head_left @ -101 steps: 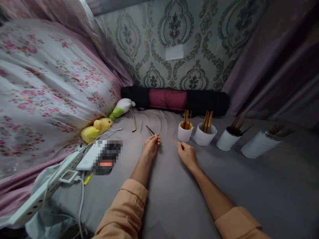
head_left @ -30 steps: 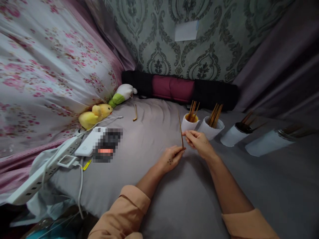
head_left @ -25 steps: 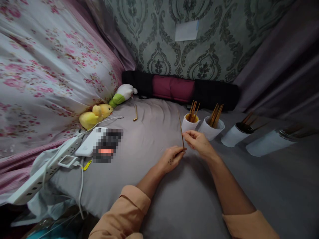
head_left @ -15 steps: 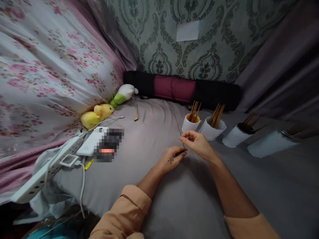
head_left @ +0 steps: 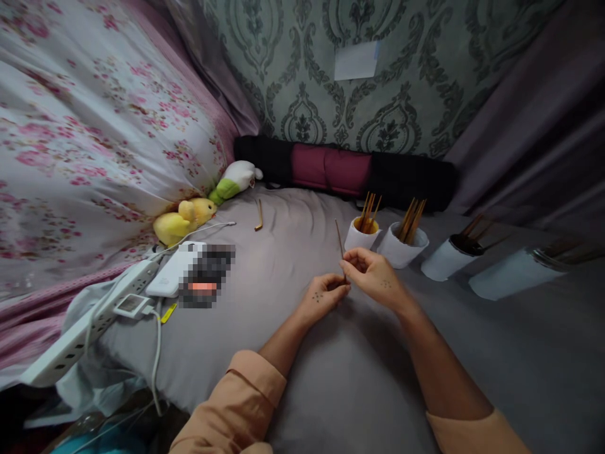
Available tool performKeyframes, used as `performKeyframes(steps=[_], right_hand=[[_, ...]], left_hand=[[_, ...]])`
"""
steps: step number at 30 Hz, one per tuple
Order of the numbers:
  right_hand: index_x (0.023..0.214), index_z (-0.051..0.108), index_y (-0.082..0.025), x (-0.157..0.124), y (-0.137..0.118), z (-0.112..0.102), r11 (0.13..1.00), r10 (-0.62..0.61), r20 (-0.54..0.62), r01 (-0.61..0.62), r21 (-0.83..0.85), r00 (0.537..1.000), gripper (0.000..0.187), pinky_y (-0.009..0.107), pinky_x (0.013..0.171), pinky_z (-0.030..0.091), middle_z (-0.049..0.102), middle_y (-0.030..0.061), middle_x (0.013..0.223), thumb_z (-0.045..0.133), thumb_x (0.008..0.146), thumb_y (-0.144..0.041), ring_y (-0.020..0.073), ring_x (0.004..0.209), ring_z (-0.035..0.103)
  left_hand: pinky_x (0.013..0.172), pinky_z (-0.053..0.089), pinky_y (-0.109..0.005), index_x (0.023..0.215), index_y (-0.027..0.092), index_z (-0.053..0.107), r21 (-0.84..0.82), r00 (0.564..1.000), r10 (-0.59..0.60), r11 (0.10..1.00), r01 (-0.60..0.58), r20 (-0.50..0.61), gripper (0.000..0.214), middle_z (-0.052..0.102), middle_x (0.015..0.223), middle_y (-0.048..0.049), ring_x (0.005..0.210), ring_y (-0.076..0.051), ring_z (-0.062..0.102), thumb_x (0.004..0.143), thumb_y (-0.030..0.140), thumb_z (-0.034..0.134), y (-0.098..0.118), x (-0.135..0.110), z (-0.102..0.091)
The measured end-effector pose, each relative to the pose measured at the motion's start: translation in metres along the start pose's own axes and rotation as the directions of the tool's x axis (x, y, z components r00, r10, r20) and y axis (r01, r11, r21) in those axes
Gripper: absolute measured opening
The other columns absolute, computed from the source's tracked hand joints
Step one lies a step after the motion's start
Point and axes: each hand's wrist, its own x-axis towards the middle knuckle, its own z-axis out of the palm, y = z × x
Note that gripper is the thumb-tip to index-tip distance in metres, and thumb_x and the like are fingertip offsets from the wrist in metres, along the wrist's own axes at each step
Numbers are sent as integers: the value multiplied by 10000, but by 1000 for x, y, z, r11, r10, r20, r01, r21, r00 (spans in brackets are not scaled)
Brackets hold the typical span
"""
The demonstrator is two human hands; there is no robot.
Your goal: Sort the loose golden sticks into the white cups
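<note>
My left hand (head_left: 324, 296) and my right hand (head_left: 373, 274) meet above the grey sheet. One thin brown stick (head_left: 339, 238) rises between them, nearly upright with its top leaning a little left. Thumb and fingers of my right hand pinch it partway down. Lower down, my left hand is closed around its bottom end, which the fingers hide. Just beyond my right hand stands a white cup with a yellow inside (head_left: 361, 238), holding several thin sticks. Beside it is a wider white cup (head_left: 403, 247), also with several sticks.
Farther right are a white cylinder with a dark rim (head_left: 447, 257) and a larger whitish jar (head_left: 515, 275), both with sticks. A small bent metal piece (head_left: 258, 217), a white power bank (head_left: 174, 271), a power strip (head_left: 94, 325) and plush toys (head_left: 182, 222) lie left. A black-and-maroon roll (head_left: 331, 169) lines the wall.
The stick has turned more upright, its top shifting slightly right. My left hand has moved slightly left and up, and both hands stay closed on the stick.
</note>
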Motion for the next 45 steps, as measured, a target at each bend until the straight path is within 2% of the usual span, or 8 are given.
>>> performKeyframes(steps=[8,16,27,37,45], right_hand=[[817,552,-192,0,2,-1,994,-44,-53,38,-102,998,128,261,559,420,601,27,670,496,776,-299,142,592,553],[801,545,-195,1,-1,-4,995,-55,-80,48,-89,995,115,267,583,430,621,33,686,489,770,-291,150,618,570],[809,561,-186,3,2,-15,981,-55,-112,32,-191,992,127,244,561,408,609,21,700,495,772,-288,131,609,550],[844,539,-184,7,9,-23,997,-17,-127,26,69,992,146,243,584,426,583,18,710,537,755,-300,131,646,552],[869,561,-157,8,11,-36,991,44,-215,-16,131,976,240,203,419,368,542,16,663,529,762,-370,96,522,481]], left_hand=[[382,310,-174,917,81,596,-152,997,-75,985,77,14,374,562,649,-20,426,-43,440,690,378,587,2,1,-2],[420,334,-175,960,100,592,-348,993,-113,929,122,48,413,572,686,-27,471,-48,477,691,413,591,-3,3,-5],[485,374,-214,990,98,566,-573,995,-89,814,93,36,385,630,773,-83,527,-81,532,661,282,647,-3,4,-8],[633,429,-255,1026,100,586,-612,991,-33,784,107,131,405,622,950,-130,682,-110,579,624,111,636,2,0,-10],[681,444,-276,993,96,598,-603,984,-72,782,155,161,385,630,930,-120,697,-126,592,615,106,670,2,-2,-9]])
